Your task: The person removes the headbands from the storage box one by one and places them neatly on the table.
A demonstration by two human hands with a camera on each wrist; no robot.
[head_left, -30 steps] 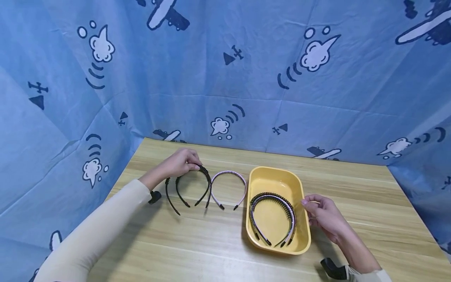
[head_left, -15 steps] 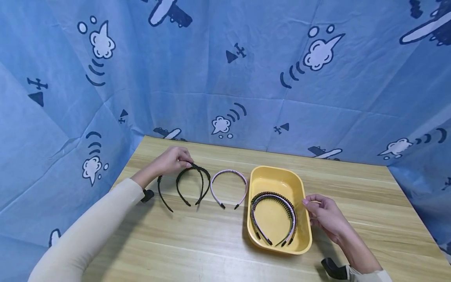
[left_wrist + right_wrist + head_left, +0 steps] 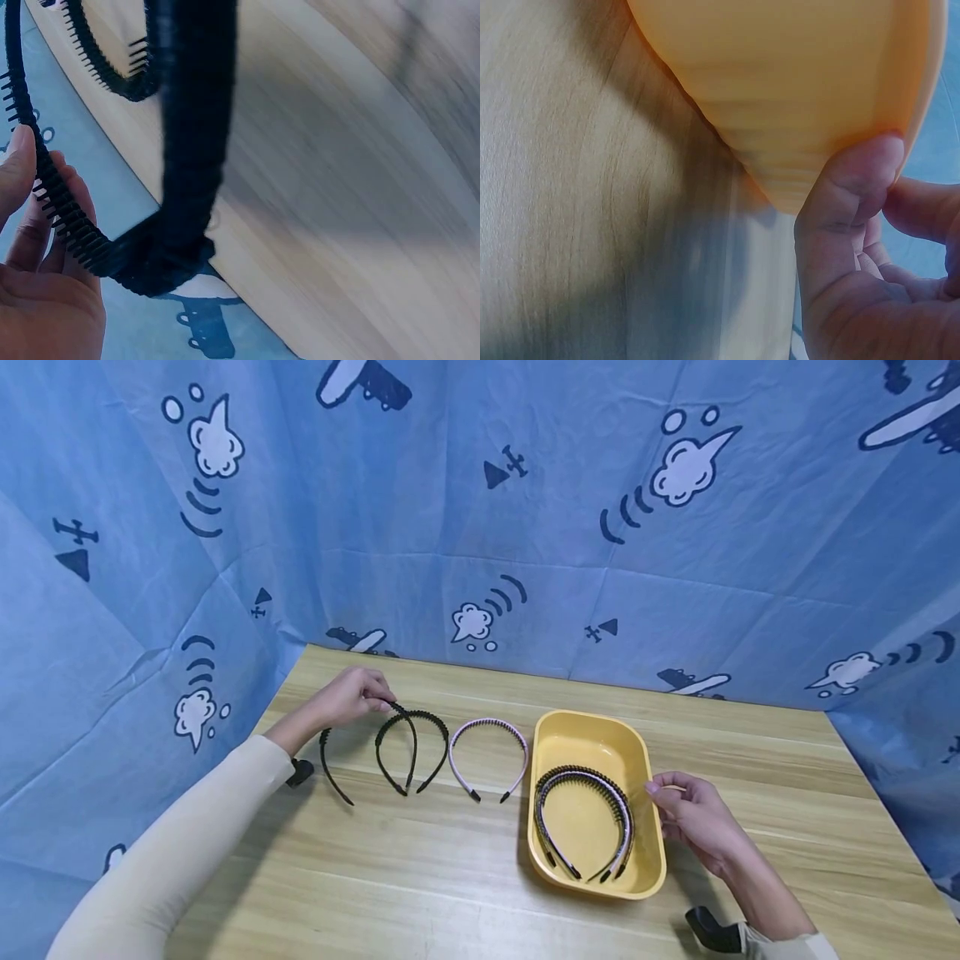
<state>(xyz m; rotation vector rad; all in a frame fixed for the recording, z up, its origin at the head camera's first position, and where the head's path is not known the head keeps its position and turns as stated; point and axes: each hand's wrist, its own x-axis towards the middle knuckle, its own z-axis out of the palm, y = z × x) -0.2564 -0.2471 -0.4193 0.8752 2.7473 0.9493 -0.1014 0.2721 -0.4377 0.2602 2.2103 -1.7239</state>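
Note:
My left hand [image 3: 352,697] pinches a black toothed headband [image 3: 196,112] at the top of its arch, between thumb and fingers. One leg of it hangs across a second black headband [image 3: 433,716] on the table. To the right of these lies a pale lilac headband [image 3: 487,722]. My right hand [image 3: 693,818] holds the right rim of a yellow plastic tray [image 3: 588,716], thumb and finger pinching the edge in the right wrist view. Inside the tray's near half are several nested headbands [image 3: 581,772], dark and pale ones.
The wooden table [image 3: 420,877] reaches back to a blue patterned cloth [image 3: 420,510] hanging behind it and along the sides. A black wrist strap piece [image 3: 711,931] shows by the right sleeve.
My left hand has moved left with the black headband, drawing it off to the left across the second black one, which stays put. The right hand keeps its grip on the tray.

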